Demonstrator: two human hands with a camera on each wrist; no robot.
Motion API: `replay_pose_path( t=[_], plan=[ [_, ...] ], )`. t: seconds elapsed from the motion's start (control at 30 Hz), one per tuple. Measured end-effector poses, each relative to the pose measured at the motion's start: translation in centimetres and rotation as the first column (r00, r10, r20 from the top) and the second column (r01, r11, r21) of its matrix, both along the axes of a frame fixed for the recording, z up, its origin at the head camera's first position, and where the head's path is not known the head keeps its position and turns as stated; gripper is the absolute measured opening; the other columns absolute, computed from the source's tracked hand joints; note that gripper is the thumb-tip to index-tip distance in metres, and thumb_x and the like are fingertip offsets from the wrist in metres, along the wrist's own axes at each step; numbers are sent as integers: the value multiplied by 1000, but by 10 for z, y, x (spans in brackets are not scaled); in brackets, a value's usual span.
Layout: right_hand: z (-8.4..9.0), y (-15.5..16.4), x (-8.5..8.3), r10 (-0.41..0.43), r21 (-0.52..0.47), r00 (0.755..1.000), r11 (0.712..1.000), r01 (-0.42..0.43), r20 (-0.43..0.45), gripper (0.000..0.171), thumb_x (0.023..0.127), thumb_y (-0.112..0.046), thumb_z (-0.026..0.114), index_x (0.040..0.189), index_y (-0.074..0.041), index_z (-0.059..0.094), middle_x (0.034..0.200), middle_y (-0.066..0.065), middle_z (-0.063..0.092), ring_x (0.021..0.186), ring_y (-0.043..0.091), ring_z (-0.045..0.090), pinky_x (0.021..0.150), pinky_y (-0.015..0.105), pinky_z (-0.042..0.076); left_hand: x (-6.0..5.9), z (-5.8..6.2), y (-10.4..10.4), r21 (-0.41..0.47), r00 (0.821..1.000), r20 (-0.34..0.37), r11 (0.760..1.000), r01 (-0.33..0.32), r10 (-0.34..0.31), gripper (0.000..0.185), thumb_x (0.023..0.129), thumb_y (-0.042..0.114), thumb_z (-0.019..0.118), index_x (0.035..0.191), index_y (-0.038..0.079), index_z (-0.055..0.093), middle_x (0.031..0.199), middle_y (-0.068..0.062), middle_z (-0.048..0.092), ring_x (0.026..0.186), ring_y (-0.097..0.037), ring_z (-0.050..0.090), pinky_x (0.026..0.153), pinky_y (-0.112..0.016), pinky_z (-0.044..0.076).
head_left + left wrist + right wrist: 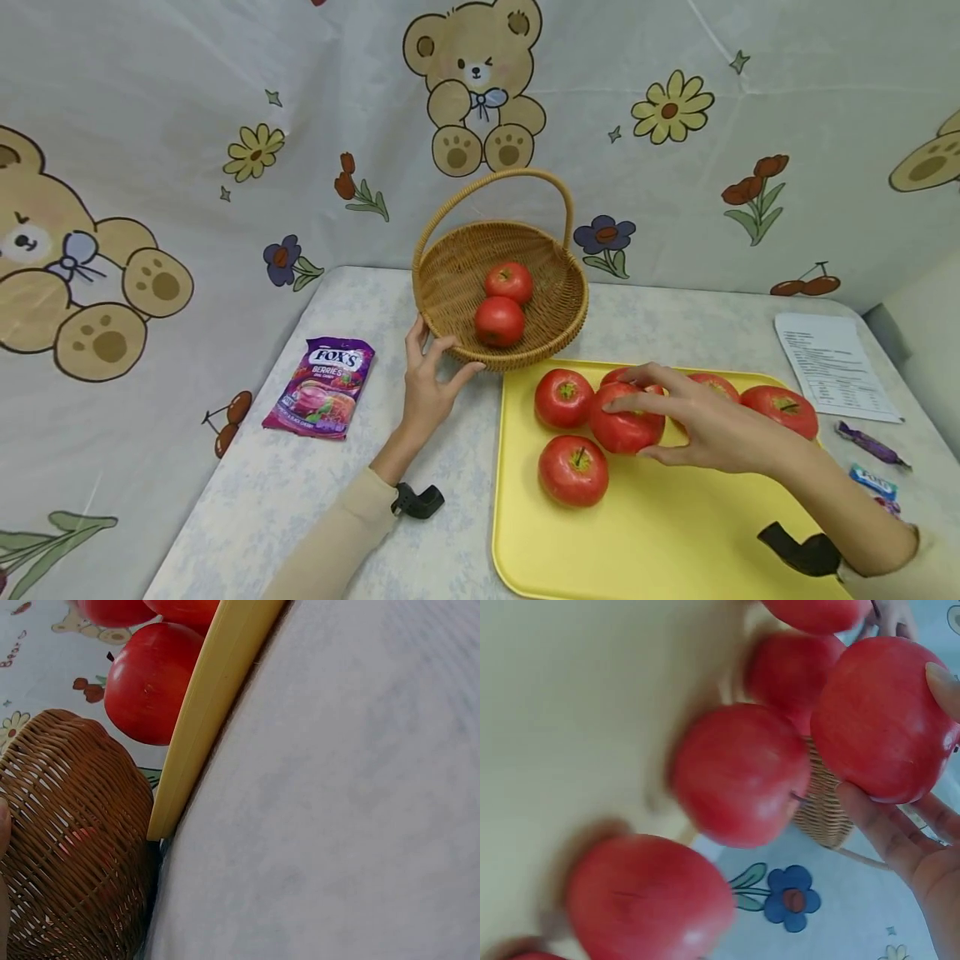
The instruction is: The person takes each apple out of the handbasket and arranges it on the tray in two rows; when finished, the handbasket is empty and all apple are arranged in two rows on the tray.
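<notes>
Candy bag: a purple Fox's berries bag [321,387] lies flat near the table's left edge, well apart from the fruit.
Left hand: the left hand [424,385] rests on the table [315,492] with fingers nearly straight, fingertips touching the near left rim of the wicker basket [501,275]; it steadies the basket and grips nothing.
Basket: it stands at the middle of the table's far edge, handle upright, just beyond the tray's far left corner, with two red apples [503,302] inside.
Tray: a yellow tray [660,533] fills the near right part of the table, with more apples clustered along its far edge.
Right hand: the right hand [705,421] curls over one apple [624,421]; the right wrist view shows fingers under it and a fingertip on its far side, so it grips this apple [881,716].
Held apple's look: round, deep red with faint pale streaks, smooth and glossy; it touches or nearly touches its neighbours.
Doing it well, as I judge: keep the fingers spread round the apple's widest part, lift straight up so the neighbours are not rolled, and keep the basket held at its rim.
Right edge: a printed sheet [834,363] and a few wrapped sweets [872,443] lie beside the tray.
</notes>
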State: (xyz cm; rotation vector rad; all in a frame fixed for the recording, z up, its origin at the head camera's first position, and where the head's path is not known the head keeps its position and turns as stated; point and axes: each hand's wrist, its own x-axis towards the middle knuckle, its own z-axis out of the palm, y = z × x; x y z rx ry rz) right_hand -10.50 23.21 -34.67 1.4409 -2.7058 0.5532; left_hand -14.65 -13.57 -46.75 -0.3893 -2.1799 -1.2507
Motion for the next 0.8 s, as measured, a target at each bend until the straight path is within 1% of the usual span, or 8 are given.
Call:
replay_pose_path(
  t=[0.17, 0.33, 0.43, 0.57, 0.67, 0.8],
  plan=[
    [-14, 13, 19, -56, 25, 998, 998, 55, 30, 75, 67, -22, 92, 130, -39, 56, 130, 3, 53, 113, 20, 53, 75, 31, 58, 1, 1, 1, 0, 1000, 14, 1000, -3, 3, 41, 81, 31, 81, 112, 14, 62, 156, -25, 18, 146, -37, 27, 104, -58, 41],
    [-29, 20, 31, -60, 36, 997, 998, 58, 47, 77, 64, -22, 93, 129, -38, 57, 130, 5, 52, 113, 23, 51, 71, 29, 59, 1, 0, 1, -7, 1000, 14, 1000, -9, 9, 41, 81, 33, 80, 112, 15, 62, 156, -24, 19, 145, -36, 28, 103, -56, 43],
    [-37, 20, 35, -54, 42, 997, 998, 51, 55, 75, 64, -22, 93, 129, -38, 58, 128, 5, 52, 111, 22, 51, 72, 31, 59, 1, -1, 0, -7, 1000, 16, 1000, -13, 14, 41, 81, 33, 80, 112, 15, 62, 156, -23, 19, 146, -34, 27, 104, -56, 43],
    [-45, 22, 37, -43, 45, 998, 998, 41, 52, 74, 64, -23, 92, 129, -38, 58, 128, 3, 52, 110, 18, 49, 76, 32, 58, 1, -2, 1, -6, 1000, 15, 1000, -12, 13, 40, 80, 32, 81, 111, 13, 62, 155, -24, 20, 145, -36, 28, 104, -56, 43],
    [-49, 23, 37, -33, 39, 999, 999, 32, 20, 76, 62, -23, 92, 129, -36, 58, 128, 3, 52, 111, 15, 47, 79, 33, 58, 0, -2, 2, -9, 1000, 16, 1000, -13, 13, 41, 80, 33, 81, 111, 13, 62, 156, -24, 20, 145, -37, 29, 103, -56, 43],
    [-51, 23, 37, -25, 38, 1000, 999, 25, -2, 77, 61, -23, 93, 129, -36, 58, 129, 4, 51, 112, 15, 47, 78, 32, 58, 0, -1, 1, -11, 1000, 14, 1000, -13, 13, 41, 81, 35, 79, 111, 14, 61, 156, -23, 19, 145, -35, 28, 104, -57, 43]
  ],
)
